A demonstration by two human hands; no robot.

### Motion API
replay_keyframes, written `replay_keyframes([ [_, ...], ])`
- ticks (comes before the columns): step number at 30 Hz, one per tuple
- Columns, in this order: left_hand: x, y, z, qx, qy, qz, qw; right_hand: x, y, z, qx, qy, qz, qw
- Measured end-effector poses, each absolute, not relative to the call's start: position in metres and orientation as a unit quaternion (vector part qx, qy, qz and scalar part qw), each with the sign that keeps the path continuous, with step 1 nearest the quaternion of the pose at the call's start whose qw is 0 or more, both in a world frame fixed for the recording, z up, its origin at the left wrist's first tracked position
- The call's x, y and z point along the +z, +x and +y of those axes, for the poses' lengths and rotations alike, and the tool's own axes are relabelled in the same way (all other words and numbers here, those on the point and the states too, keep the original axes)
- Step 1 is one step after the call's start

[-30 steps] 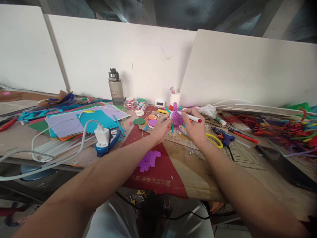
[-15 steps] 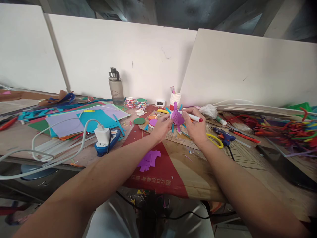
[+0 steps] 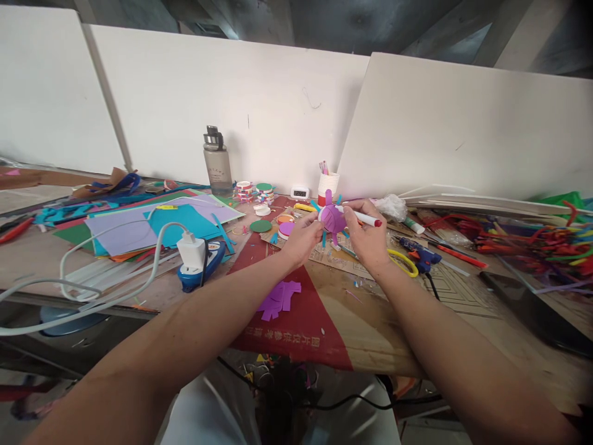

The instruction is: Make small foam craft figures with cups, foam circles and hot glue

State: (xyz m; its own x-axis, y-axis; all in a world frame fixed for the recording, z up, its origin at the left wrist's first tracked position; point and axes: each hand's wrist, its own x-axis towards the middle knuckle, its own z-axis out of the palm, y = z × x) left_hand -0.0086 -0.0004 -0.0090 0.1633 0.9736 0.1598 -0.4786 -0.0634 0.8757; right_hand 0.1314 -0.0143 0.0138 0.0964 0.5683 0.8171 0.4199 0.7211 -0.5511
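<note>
My left hand (image 3: 303, 240) is closed on the edge of a purple paper disc (image 3: 332, 219) with purple and blue strips sticking out around it. Dark lines show on the disc's face. In my right hand (image 3: 369, 238) is a white marker pen with a red end (image 3: 369, 219), its tip side pointing left at the disc. Just left of the disc, on the table, lie a purple-topped round piece (image 3: 286, 229) and a green disc (image 3: 260, 225). Cut purple paper pieces (image 3: 280, 300) lie below my left forearm.
Coloured paper sheets (image 3: 125, 232), a blue power strip (image 3: 204, 272) with a white cable and a water bottle (image 3: 217, 164) stand left. On the right are a blue glue gun (image 3: 420, 254), yellow tape ring (image 3: 402, 263), black tablet-like slab (image 3: 537, 312) and pipe cleaners (image 3: 523, 235).
My right hand and the marker have shifted very slightly to the right. The disc stays in my left hand at nearly the same place.
</note>
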Motion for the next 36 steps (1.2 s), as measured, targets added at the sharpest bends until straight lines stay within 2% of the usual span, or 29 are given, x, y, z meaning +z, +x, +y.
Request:
replay_keyframes([
  [5, -0.0101, -0.0086, 0.0025, 0.589, 0.461, 0.234, 0.621, 0.0137, 0.1317, -0.012, 0.067, -0.37, -0.658, 0.652],
  [36, -0.0096, -0.0084, 0.0013, 0.599, 0.424, 0.24, 0.635, 0.0141, 0.1316, -0.0117, 0.076, -0.386, -0.648, 0.653],
])
